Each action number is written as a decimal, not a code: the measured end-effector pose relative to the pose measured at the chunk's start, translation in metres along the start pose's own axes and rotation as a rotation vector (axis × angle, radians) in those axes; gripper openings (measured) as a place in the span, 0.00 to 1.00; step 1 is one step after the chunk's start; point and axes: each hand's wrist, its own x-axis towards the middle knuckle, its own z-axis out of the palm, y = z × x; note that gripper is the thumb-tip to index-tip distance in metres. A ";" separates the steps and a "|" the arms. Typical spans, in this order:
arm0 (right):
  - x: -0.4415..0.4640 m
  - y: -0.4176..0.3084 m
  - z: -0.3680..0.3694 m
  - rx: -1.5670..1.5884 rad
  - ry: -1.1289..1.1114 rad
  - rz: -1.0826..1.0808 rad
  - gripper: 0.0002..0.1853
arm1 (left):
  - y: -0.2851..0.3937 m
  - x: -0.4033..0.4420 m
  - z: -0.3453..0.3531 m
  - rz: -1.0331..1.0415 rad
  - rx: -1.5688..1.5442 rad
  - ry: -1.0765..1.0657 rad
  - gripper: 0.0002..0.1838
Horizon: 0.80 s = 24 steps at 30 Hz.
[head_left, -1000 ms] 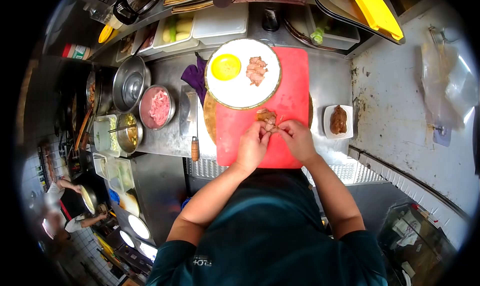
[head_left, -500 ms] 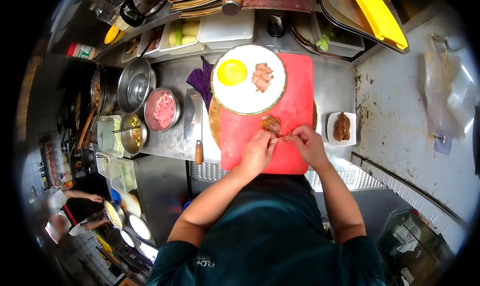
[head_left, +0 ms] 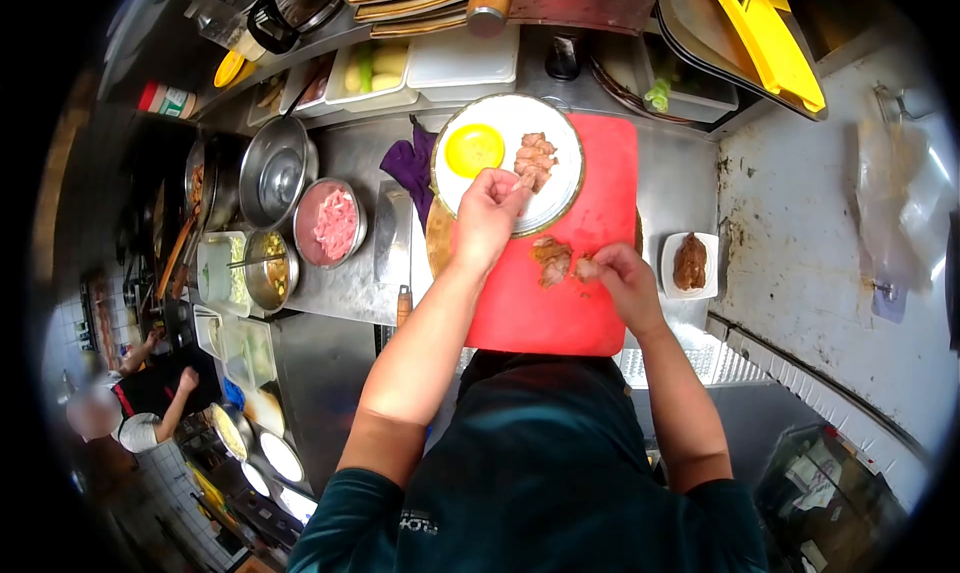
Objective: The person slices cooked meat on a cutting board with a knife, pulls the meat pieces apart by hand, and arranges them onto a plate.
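My left hand [head_left: 488, 218] reaches over the near part of a round white plate [head_left: 552, 205], its fingertips pinched on a small piece of cooked meat beside the torn meat pieces [head_left: 535, 153] there. A yellow dish [head_left: 474, 151] sits on the same plate. On the red cutting board [head_left: 530, 318], my right hand [head_left: 630, 285] pinches a shred of brown meat [head_left: 586, 269]. Just left of those fingers lies a larger chunk of cooked meat [head_left: 552, 261]. The plate rests partly on the board.
A small white dish [head_left: 706, 285] with dark brown meat stands on the right. A cleaver [head_left: 393, 238], a purple cloth [head_left: 410, 165], a bowl of raw meat [head_left: 334, 223] and an empty metal bowl [head_left: 275, 176] are left. A co-worker [head_left: 140, 398] stands at the far left.
My left hand has moved up from the board to the plate with a meat piece. The right hand stays over the board. The co-worker's arms have moved away from the pan.
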 end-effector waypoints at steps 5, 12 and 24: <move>-0.002 -0.011 -0.003 0.131 0.001 0.107 0.03 | -0.002 -0.015 -0.007 -0.010 -0.037 -0.033 0.05; -0.003 -0.011 -0.001 0.201 -0.011 0.191 0.05 | 0.000 -0.019 -0.007 -0.060 -0.281 -0.043 0.06; -0.004 -0.010 0.001 0.186 0.038 0.195 0.03 | -0.023 0.017 0.006 0.064 0.057 0.054 0.07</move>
